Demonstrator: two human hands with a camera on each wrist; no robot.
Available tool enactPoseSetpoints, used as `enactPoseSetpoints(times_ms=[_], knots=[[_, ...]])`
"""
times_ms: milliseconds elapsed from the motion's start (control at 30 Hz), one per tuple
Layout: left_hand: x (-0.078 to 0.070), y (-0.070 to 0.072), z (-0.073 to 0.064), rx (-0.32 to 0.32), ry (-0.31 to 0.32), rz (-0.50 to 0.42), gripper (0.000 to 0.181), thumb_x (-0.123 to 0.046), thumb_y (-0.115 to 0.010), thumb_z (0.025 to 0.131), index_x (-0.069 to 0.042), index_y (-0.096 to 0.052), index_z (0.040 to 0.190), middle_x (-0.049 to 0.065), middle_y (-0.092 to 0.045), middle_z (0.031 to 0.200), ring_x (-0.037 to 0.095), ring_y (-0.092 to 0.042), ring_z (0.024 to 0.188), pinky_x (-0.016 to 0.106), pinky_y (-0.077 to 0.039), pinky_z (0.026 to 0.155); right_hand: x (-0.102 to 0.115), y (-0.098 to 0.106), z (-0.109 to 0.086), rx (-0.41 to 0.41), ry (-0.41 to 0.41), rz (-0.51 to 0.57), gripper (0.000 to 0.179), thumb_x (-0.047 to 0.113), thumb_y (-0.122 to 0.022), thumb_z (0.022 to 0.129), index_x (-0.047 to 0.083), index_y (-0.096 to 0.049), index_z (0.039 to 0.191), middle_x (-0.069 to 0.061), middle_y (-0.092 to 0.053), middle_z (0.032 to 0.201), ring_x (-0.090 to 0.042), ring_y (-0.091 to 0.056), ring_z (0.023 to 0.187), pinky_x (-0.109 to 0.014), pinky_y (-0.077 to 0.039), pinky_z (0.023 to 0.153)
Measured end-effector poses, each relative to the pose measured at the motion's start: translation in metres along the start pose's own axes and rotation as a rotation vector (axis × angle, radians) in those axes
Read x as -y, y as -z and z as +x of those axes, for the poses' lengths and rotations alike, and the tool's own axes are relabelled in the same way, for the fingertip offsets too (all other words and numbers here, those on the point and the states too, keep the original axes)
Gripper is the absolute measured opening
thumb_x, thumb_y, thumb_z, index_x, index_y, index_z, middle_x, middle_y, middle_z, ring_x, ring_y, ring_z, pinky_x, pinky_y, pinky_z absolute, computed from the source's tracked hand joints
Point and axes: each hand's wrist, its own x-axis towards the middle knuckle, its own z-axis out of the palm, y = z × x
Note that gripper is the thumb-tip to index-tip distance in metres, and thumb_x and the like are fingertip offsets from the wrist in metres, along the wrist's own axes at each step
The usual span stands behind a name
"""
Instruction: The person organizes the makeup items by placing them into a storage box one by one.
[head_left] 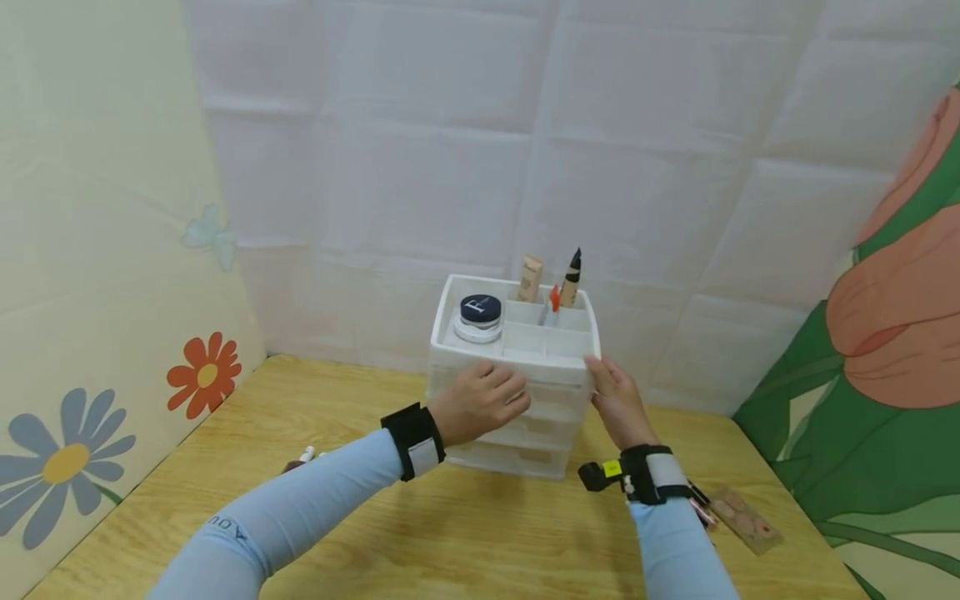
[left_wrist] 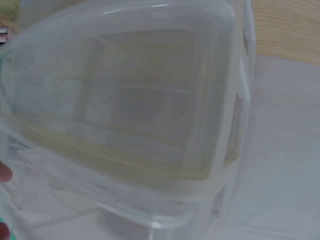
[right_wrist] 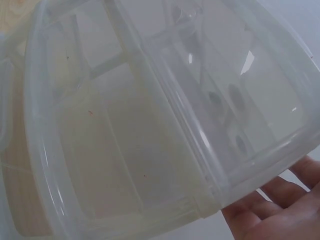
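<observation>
A white organizer (head_left: 551,361) with clear drawers stands on the table, its top split into compartments. My left hand (head_left: 483,402) grips the upper drawer (head_left: 555,393) at its front with curled fingers; two fingertips (left_wrist: 5,172) show at the drawer's edge in the left wrist view. On the organizer's right side, my right hand (head_left: 621,404) holds it, thumb by the front corner. Its fingers (right_wrist: 282,192) lie along the side wall. On top sit a dark-lidded jar (head_left: 480,308) over a white round case (head_left: 477,333), a beige tube (head_left: 529,279), a black-tipped tube (head_left: 572,279) and an orange-tipped item (head_left: 555,298).
A flat brown palette (head_left: 747,522) lies on the wooden table (head_left: 352,392) at the right, beside several slim sticks (head_left: 701,504) partly behind the right forearm. Small items (head_left: 306,455) peek out past the left sleeve. A white backdrop (head_left: 420,192) rises behind the organizer.
</observation>
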Motion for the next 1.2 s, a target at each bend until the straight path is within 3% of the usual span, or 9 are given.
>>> enactPoseSetpoints(times_ms=[267,567,800,967,1200], knots=[[-0.005,0.01,-0.002,-0.007,-0.016,-0.028,0.008,-0.02,-0.064,0.098,-0.019,-0.068,0.105,-0.002,-0.066,0.106,0.014,-0.059,0.091,0.025,-0.048,0.074,0.0,0.001,-0.001,-0.021,-0.017,-0.039,0.073,0.057,-0.042,0.104,0.008,-0.034,0.158,-0.016,-0.042,0.154,-0.027,-0.041,0.136,-0.047,-0.034,0.117],[-0.01,0.018,-0.004,-0.041,-0.016,-0.054,0.006,-0.021,-0.065,0.099,-0.019,-0.069,0.103,-0.002,-0.066,0.103,0.013,-0.059,0.089,0.024,-0.049,0.074,0.003,0.007,-0.002,0.014,-0.011,-0.076,0.075,0.053,-0.043,0.105,0.005,-0.028,0.159,-0.02,-0.033,0.161,-0.033,-0.031,0.146,-0.056,-0.023,0.122],[-0.012,0.025,-0.005,-0.063,-0.039,-0.039,0.007,-0.019,-0.063,0.098,-0.019,-0.069,0.101,-0.003,-0.065,0.099,0.013,-0.057,0.084,0.024,-0.047,0.069,0.007,0.013,0.002,0.046,-0.015,-0.103,0.074,0.048,-0.043,0.106,0.001,-0.024,0.159,-0.025,-0.031,0.16,-0.036,-0.028,0.148,-0.056,-0.021,0.121],[-0.014,0.03,-0.006,-0.076,-0.045,-0.043,0.01,-0.016,-0.059,0.1,-0.019,-0.069,0.1,-0.003,-0.065,0.099,0.012,-0.056,0.082,0.023,-0.046,0.067,0.01,0.019,0.003,0.088,0.01,-0.173,0.078,0.054,-0.043,0.105,0.001,-0.024,0.16,-0.026,-0.032,0.16,-0.039,-0.03,0.148,-0.058,-0.025,0.119],[-0.013,0.035,-0.011,-0.107,-0.041,-0.032,0.024,-0.01,-0.048,0.105,-0.018,-0.07,0.098,-0.002,-0.064,0.097,0.013,-0.057,0.083,0.024,-0.048,0.069,0.014,0.018,0.006,0.125,0.0,-0.189,0.08,0.057,-0.043,0.104,0.002,-0.025,0.159,-0.024,-0.034,0.159,-0.039,-0.031,0.147,-0.057,-0.029,0.118]])
